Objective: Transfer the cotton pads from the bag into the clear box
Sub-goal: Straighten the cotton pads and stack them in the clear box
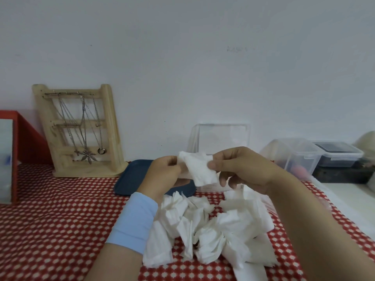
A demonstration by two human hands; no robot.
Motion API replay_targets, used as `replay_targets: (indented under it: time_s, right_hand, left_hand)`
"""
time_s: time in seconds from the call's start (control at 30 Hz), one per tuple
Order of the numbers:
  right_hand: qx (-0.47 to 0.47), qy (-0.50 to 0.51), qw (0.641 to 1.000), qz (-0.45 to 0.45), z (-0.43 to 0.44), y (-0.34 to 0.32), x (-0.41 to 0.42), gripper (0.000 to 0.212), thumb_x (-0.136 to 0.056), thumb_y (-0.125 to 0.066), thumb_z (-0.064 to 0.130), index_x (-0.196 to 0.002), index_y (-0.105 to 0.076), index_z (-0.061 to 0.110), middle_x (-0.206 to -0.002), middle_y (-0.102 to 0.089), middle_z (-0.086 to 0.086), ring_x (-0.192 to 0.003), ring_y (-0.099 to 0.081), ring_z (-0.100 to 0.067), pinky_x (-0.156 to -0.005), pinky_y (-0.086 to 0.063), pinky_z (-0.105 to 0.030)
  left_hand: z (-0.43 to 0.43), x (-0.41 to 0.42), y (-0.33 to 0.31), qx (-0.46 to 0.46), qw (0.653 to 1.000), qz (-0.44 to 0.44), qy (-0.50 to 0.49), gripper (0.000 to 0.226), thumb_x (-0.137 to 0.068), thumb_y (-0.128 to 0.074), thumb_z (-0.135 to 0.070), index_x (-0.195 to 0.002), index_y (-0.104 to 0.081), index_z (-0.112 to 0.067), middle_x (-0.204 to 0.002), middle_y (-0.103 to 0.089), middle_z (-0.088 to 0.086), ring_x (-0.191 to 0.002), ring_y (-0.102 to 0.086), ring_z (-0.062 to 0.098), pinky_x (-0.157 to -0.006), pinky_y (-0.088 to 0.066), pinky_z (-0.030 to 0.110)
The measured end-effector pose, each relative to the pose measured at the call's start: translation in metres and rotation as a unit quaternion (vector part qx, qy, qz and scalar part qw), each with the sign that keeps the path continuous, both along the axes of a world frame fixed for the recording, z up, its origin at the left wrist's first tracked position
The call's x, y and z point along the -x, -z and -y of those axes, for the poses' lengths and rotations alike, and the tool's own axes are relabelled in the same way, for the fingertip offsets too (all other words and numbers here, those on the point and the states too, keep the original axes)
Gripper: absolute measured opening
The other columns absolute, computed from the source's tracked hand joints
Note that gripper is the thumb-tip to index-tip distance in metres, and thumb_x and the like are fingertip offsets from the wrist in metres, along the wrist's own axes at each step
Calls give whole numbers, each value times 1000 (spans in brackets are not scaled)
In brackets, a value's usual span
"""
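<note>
- Left hand [164,175] and right hand [243,169] each pinch one edge of a cotton pad [200,169], held between them.
- Clear box [223,136] stands just beyond the fingertips, nearer the right hand.

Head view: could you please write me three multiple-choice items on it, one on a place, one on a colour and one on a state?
1. Where does the clear box stand?
A) just right of the tray
B) left of the tray
C) at the far left edge of the view

2. What colour is the tray?
A) red
B) dark blue
C) yellow

3. How is the raised pad held?
A) it lies loose, untouched
B) pinched between the left hand and the right hand
C) by the right hand alone

Answers:
1 A, as the box rises beside the tray's right end.
2 B, as the tray shows dark blue.
3 B, as each hand grips one side of the pad.
</note>
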State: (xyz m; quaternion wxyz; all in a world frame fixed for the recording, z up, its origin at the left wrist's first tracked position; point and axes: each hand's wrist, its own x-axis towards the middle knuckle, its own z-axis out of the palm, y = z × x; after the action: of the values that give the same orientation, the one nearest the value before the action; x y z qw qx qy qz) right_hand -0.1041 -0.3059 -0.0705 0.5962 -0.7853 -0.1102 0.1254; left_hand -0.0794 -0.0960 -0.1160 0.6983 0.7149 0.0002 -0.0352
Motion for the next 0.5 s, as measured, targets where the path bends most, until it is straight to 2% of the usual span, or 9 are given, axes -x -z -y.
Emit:
replay_targets:
  time_s: [0.07, 0.17, 0.33, 0.5]
  right_hand:
    - [6, 46, 999, 11, -5, 5, -3, 10, -88, -76, 15, -78, -78, 14, -79, -72, -3, -60, -63, -18, -50, -43, -26]
    - [22, 112, 993, 27, -11, 11, -7, 8, -88, -75, 15, -84, -75, 8, -76, -73, -3, -59, -64, -18, -49, -43, -26]
    - [17, 150, 988, 21, -14, 13, -8, 10, -89, -74, 18, -87, -76, 9, -71, -73, 0, -56, -63, -15, -49, -44, -26]
    - [16, 172, 985, 25, -14, 12, -7, 10, -88, -74, 19, -84, -77, 10, -69, -74, 3, -53, -61, -14, -50, -44, -27]
  left_hand:
    - [3, 3, -3, 66, 996, -20, 50, 18, -98, -63, -13, -111, -75, -8, -109, -78, 9, -101, -75, 23, -83, -61, 35]
    - [7, 4, -7, 143, 987, -43, 65, 26, -101, -59, -23, -115, -72, -5, -109, -77, 14, -102, -75, 28, -87, -60, 42]
    - [8, 4, -9, 148, 986, -46, 60, 31, -100, -61, -31, -113, -70, -5, -108, -77, 13, -100, -76, 26, -84, -61, 39]
    - [7, 5, -7, 151, 987, -38, 42, 25, -101, -60, -20, -113, -69, 0, -104, -78, 15, -96, -76, 27, -78, -63, 35]
